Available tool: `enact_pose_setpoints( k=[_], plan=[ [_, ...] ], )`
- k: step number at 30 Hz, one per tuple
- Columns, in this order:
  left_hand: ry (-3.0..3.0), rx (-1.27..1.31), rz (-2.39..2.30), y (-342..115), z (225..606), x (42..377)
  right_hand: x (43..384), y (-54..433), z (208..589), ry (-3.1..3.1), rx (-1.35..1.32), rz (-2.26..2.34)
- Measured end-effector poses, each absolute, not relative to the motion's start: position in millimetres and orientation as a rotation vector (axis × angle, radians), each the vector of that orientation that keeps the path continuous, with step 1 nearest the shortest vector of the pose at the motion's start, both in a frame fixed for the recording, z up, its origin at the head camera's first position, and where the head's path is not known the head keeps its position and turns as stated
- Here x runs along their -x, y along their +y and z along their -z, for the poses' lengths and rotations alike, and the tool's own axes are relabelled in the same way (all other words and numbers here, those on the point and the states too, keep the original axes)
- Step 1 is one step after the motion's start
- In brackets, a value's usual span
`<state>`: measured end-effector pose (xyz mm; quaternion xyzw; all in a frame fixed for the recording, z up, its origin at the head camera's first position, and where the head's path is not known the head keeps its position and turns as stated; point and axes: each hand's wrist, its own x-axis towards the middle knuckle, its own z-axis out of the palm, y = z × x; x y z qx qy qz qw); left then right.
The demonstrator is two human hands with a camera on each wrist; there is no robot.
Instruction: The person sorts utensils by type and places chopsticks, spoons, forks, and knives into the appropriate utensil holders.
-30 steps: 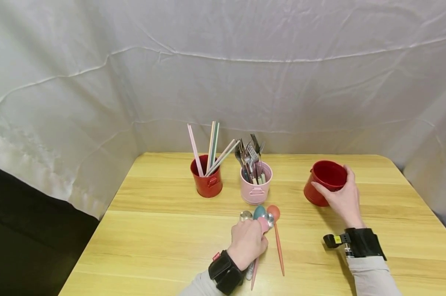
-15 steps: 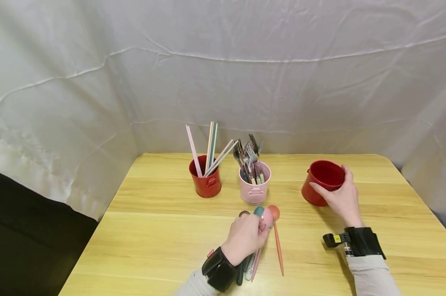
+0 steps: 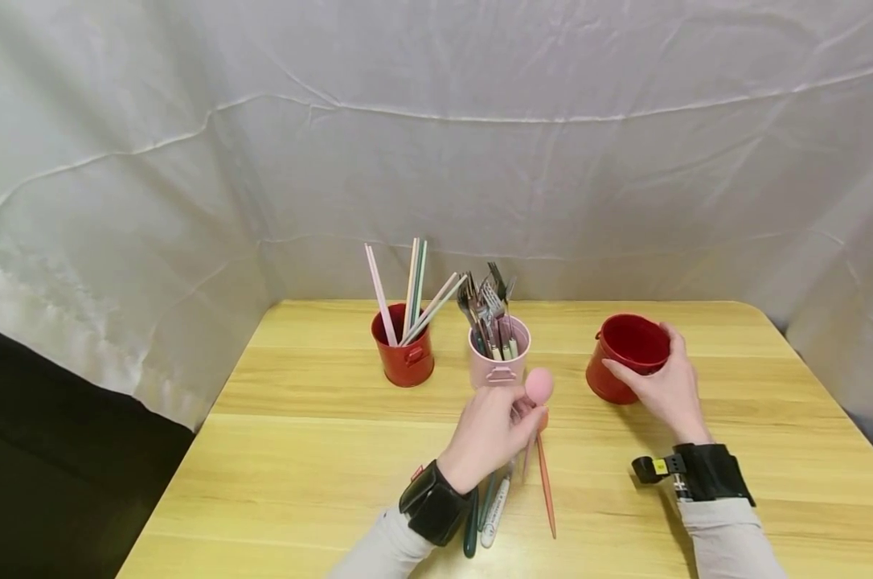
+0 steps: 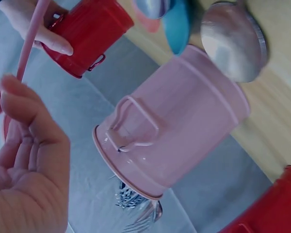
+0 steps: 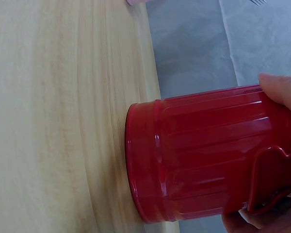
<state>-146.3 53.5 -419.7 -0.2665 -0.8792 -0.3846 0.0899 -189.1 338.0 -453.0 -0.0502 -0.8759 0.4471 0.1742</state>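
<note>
My left hand (image 3: pixel 483 430) pinches the handle of a pink spoon (image 3: pixel 539 386) between thumb and fingers, its round bowl upward, just in front of the pink bucket. In the left wrist view the spoon's thin pink handle (image 4: pixel 31 41) runs up past the fingertips. Beneath that hand lie several spoons, including a white-handled one (image 3: pixel 496 515), an orange one (image 3: pixel 545 486) and a teal bowl (image 4: pixel 177 29). On the right, my right hand (image 3: pixel 671 394) grips the rim of a red bucket (image 3: pixel 610 376), thumb in front. The right wrist view shows the bucket's base (image 5: pixel 145 165) by the wooden table.
A pink bucket (image 3: pixel 497 371) full of forks (image 3: pixel 490 301) stands behind the left hand. Left of it, another red bucket (image 3: pixel 407 366) holds several chopsticks (image 3: pixel 416 281). Grey cloth (image 3: pixel 436 177) hangs behind the wooden table (image 3: pixel 299 466).
My left hand has picked the pink spoon up from the pile and moved it forward and slightly right. The right hand keeps hold of the red bucket, which has shifted slightly left.
</note>
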Motion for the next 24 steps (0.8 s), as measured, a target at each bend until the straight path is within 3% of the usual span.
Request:
enact_pose_setpoints(
  k=[24],
  plan=[
    [-2.110, 0.887, 1.417, 100, 390, 175, 190, 336, 453, -2.510, 0.025, -1.274]
  ],
)
